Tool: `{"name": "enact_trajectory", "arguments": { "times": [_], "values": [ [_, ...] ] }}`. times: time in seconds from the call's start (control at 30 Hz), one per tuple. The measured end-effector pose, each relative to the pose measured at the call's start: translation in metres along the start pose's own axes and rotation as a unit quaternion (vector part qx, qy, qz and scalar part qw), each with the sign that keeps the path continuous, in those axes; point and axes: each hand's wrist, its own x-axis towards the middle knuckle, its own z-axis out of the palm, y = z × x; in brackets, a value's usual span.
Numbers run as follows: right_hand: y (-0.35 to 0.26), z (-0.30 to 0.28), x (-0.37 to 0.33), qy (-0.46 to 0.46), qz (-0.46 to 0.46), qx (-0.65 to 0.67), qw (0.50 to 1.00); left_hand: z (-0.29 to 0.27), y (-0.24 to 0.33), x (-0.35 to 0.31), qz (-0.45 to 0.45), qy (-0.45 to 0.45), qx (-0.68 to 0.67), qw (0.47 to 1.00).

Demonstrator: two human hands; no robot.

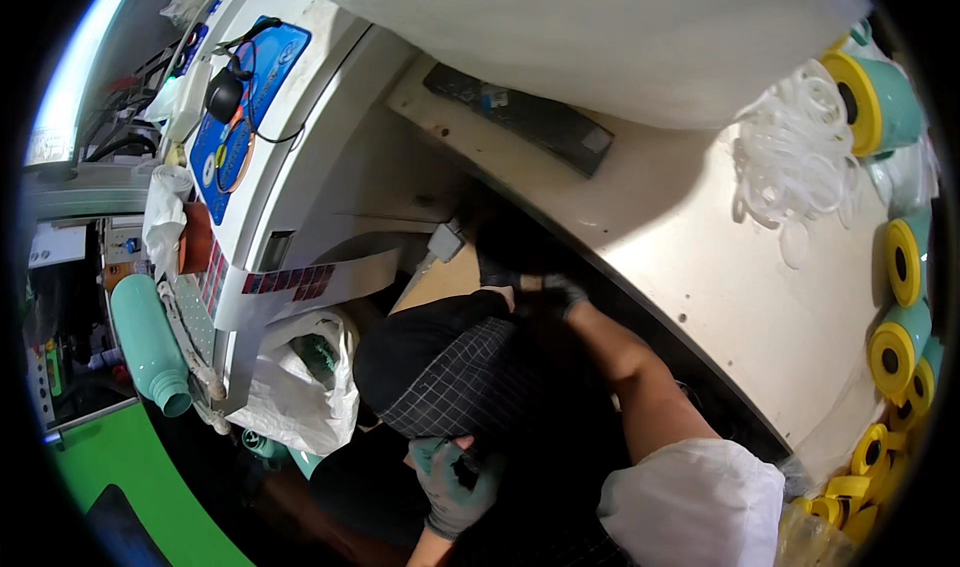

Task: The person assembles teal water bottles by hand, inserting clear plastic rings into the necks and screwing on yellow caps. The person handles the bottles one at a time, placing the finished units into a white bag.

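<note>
Hands: the left hand (455, 487), in a grey-green glove, sits low in the view with its fingers curled around a fold of the black checked cloth (450, 372); the right hand (545, 289), also gloved, reaches up under the edge of the workbench (700, 267), and whether its fingers are spread or closed cannot be told in the shadow there.
Cloth: the black checked cloth bunches between the two hands, below the bench edge, with the left hand at its lower end and the right hand just past its upper end.
Sleeve: a white sleeve (690, 502) covers the right upper arm; the forearm is bare.
In the way: the bench edge and the dark gap beneath it hide most of the right hand.
Bench top: a heap of clear plastic rings (795, 157) lies near the far right; a black flat bar (520, 117) lies farther back; a big white sheet (600, 27) hangs over the top.
Right rim: yellow and teal spools (900, 257) stand in a row along the edge.
Left side: a machine with a blue panel (250, 97) stands well apart from the hands; a teal bottle (150, 347) lies beside it, and a white plastic bag (300, 377) hangs just left of the cloth.
Lower left: a green surface (130, 467).
</note>
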Motion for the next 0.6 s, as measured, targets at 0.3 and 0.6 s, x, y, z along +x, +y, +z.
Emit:
{"name": "enact_trajectory", "arguments": {
  "times": [0.3, 0.6],
  "values": [
    [-0.157, -0.212, -0.199, 0.380, -0.206, 0.081, 0.898, 0.014, -0.012, -0.017, 0.004, 0.047, -0.058, 0.997],
    [-0.118, -0.372, -0.266, 0.566, -0.029, -0.175, 0.805, 0.006, -0.008, -0.012, 0.028, 0.065, -0.148, 0.986]
  ]
}}
